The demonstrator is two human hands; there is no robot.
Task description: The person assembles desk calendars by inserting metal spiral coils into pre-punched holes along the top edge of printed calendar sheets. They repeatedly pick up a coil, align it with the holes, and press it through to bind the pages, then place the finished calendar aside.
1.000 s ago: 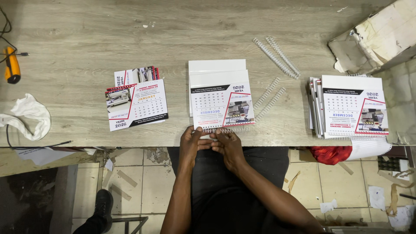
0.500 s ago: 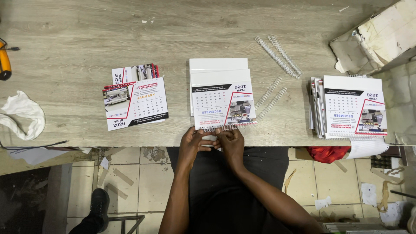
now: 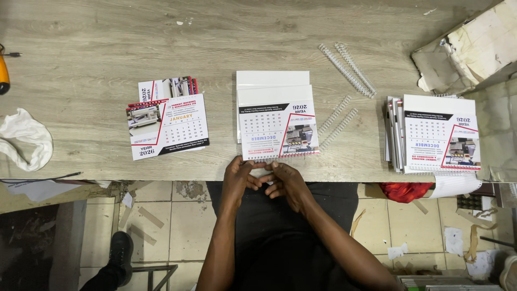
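Both hands were pinched on the near edge of the middle calendar [image 3: 277,126]: left hand [image 3: 240,173] and right hand [image 3: 284,180] nearly touching each other, fingertips closed on the binding edge where it overhung the worktop [image 3: 107,48]. Looked like thin card sheets, so light and a bit floppy, probably easy to fan apart or crease; that bound edge seemed the safest place to grip. Just right of it lay short wire coils [image 3: 338,119], with longer ones [image 3: 347,69] farther back. A loose calendar [image 3: 168,125] sat to the left, a stack [image 3: 433,134] to the right, a white rag [image 3: 24,137] at the far left edge.
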